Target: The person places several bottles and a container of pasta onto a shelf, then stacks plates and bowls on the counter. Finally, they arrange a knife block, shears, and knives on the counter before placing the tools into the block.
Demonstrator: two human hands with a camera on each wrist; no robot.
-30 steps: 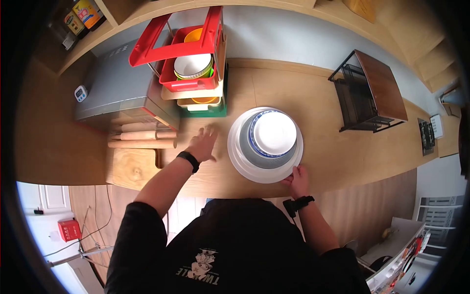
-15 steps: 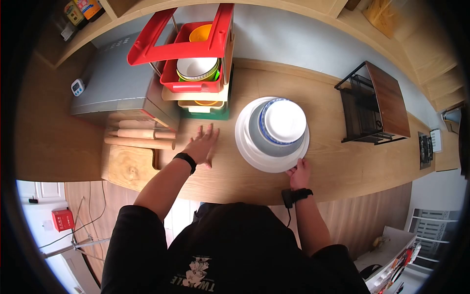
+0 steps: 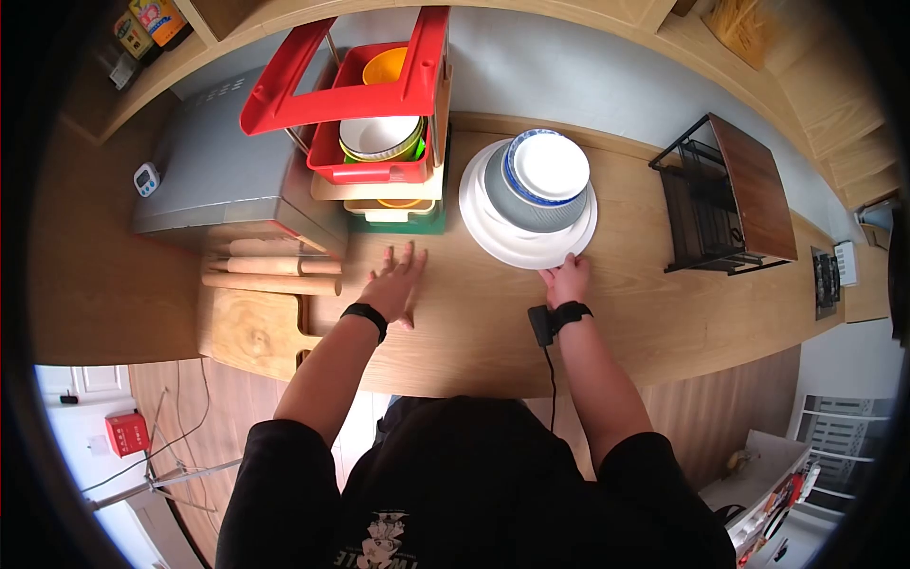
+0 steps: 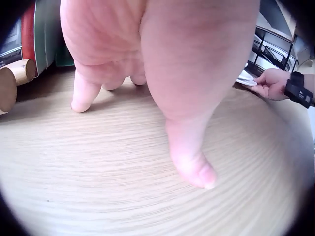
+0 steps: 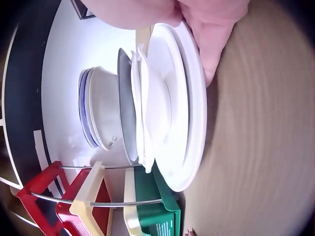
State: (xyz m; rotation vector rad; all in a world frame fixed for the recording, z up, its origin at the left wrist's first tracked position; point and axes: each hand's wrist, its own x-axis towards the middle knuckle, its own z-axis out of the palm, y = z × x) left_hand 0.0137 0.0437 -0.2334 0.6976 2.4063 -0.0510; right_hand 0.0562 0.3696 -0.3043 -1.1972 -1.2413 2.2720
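Note:
A stack of dishes stands on the wooden counter [image 3: 455, 341], with a wide white plate [image 3: 476, 213] at the bottom. Above it sit wavy-edged white dishes [image 5: 142, 118], a grey dish [image 3: 531, 218] and, on top, white bowls [image 3: 552, 166], one with a blue rim. My right hand [image 3: 567, 280] pinches the near rim of the bottom plate, its fingers along the underside in the right wrist view. Left of the stack, my left hand [image 3: 391, 289] has its fingers spread, and the fingertips rest on the counter in the left wrist view; it holds nothing.
Behind my left hand stands a tiered rack [image 3: 346, 109] with red and green bins and bowls. Rolling pins [image 3: 275, 283] and a cutting board [image 3: 251, 327] lie at the left, beside a grey box-shaped appliance [image 3: 237, 161]. A black-framed wooden-topped rack [image 3: 749, 190] is at the right.
The dish stack has slid away from me toward the back wall, with my right hand following at its near rim. My left hand stays almost in place on the counter.

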